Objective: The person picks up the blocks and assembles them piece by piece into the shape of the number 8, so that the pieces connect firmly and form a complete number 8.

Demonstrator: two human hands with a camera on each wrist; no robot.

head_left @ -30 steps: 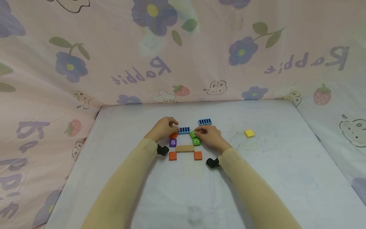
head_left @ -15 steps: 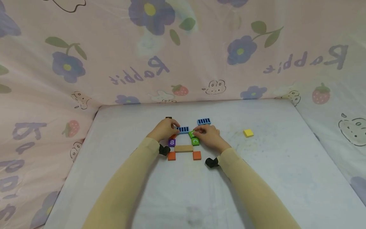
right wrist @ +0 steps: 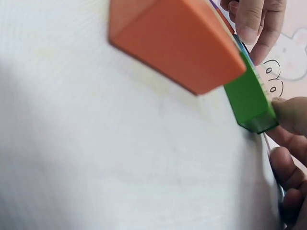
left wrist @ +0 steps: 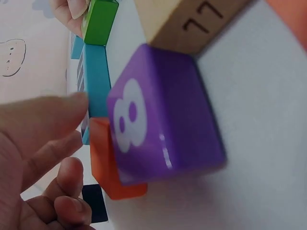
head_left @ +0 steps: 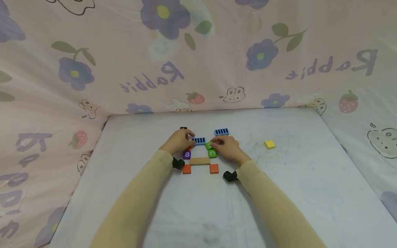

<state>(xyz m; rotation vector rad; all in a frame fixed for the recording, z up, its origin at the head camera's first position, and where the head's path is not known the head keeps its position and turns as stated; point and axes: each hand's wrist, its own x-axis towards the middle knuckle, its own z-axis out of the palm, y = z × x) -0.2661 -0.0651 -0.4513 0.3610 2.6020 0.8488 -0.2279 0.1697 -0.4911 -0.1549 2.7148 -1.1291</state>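
In the head view my left hand has its thumb and index fingertip at the left end of a blue block with dark bars. Opposite it, the thumb and a finger of my right hand pinch a green block that meets the blue one's right end. A second green block marked C sits just below. An orange block lies aslant under the left hand, against a purple block with a white 8. A plain wooden block spans between the purple and green sides.
Two orange blocks lie below the wooden block's ends. Another blue barred block is farther back, and a dark block shows behind the left hand. At the right, a yellow block lies on the white table. Printed cloth hangs around.
My left hand has shifted slightly toward me and right, uncovering part of the dark block behind it. My right hand stays at the green block.
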